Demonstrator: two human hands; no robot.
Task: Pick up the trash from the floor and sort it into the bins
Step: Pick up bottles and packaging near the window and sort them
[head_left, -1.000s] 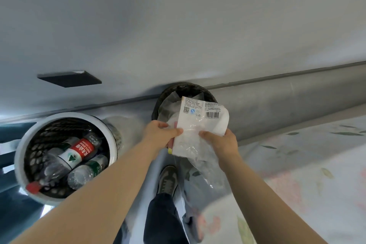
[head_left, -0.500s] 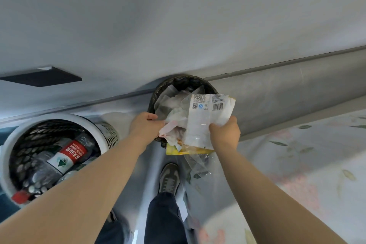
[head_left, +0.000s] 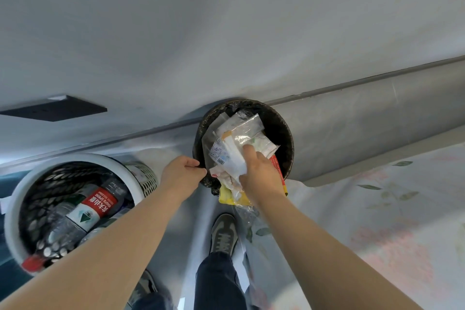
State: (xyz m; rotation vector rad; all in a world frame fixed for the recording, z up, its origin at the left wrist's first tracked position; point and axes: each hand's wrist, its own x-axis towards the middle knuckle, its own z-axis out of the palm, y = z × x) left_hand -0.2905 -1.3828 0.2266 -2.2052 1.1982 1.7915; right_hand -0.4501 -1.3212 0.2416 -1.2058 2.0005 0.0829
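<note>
Bottles [head_left: 98,206] lay in the white bin [head_left: 75,158]. The right hand [head_left: 260,175] gripped wrappers [head_left: 231,156] over the black bin [head_left: 281,128], not yet dropped. The left hand [head_left: 182,173] curled by its rim; grip unclear.

Dark blue trousers [head_left: 219,282] and grey lace-up sneakers [head_left: 224,231] are worn.

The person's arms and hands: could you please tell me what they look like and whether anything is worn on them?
The left forearm and right forearm are bare to the frame's edge, with no sleeves in view. The left hand and right hand wear no gloves, and no watch, bracelet or ring shows on them.
</note>
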